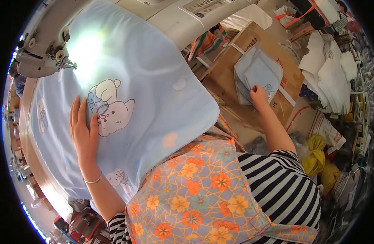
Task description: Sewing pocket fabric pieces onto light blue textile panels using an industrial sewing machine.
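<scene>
A large light-blue cloth [154, 73] with rounded corners and printed cartoon animals covers the sewing table. My left hand [84, 130] lies flat on it, fingers stretched out beside a printed bear. Ahead of that hand is the sewing machine's needle end [69, 63], with a bright lamp glare on the cloth beside it. Off to the right, my right hand [260, 97] has its fingers curled around the near edge of a small blue fabric piece [262, 69]. That piece lies in a small stack on a cardboard box; how many layers the fingers pinch is hidden.
The machine's pale arm [170, 24] spans the top. Under the stack stands the cardboard box [219, 83]. White fabric pieces [325, 73] hang in a pile at the far right, above yellow bags [317, 154]. A floral apron [195, 195] covers my lap.
</scene>
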`<state>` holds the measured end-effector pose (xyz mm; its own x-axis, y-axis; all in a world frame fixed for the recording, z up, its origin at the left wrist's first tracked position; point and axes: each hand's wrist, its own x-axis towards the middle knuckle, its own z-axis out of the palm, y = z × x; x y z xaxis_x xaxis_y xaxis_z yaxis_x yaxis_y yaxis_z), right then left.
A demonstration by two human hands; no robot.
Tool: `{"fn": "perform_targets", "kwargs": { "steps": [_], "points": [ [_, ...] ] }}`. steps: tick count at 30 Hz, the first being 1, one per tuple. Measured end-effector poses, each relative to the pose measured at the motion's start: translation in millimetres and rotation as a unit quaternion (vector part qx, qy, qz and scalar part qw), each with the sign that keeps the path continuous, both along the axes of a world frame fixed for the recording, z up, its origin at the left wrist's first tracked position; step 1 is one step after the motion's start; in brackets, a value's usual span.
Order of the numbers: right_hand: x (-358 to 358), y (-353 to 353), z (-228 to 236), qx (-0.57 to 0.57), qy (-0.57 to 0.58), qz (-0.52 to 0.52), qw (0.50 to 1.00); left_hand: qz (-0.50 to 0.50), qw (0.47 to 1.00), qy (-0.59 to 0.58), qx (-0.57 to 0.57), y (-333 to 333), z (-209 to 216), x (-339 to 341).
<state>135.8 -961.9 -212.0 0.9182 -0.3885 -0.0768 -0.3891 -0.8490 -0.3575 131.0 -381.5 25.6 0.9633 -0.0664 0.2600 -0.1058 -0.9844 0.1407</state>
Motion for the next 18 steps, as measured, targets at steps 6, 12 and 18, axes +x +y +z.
{"fn": "perform_targets", "kwargs": {
  "steps": [6, 12, 18],
  "points": [
    [60.8, 14.6, 106.2, 0.135, -0.139, 0.003, 0.981, -0.004, 0.999, -0.028, -0.04, -1.1, -3.2, 1.1],
    [75.8, 233.6, 283.2, 0.428, -0.115, 0.385, 0.81, -0.221, 0.931, 0.01, -0.291, -77.6, 31.1, -16.0],
    [66.0, 343.5, 281.3, 0.376, -0.149, 0.624, 0.669, 0.157, 0.852, -0.03, -0.498, -34.6, 23.8, -42.8]
  ]
}}
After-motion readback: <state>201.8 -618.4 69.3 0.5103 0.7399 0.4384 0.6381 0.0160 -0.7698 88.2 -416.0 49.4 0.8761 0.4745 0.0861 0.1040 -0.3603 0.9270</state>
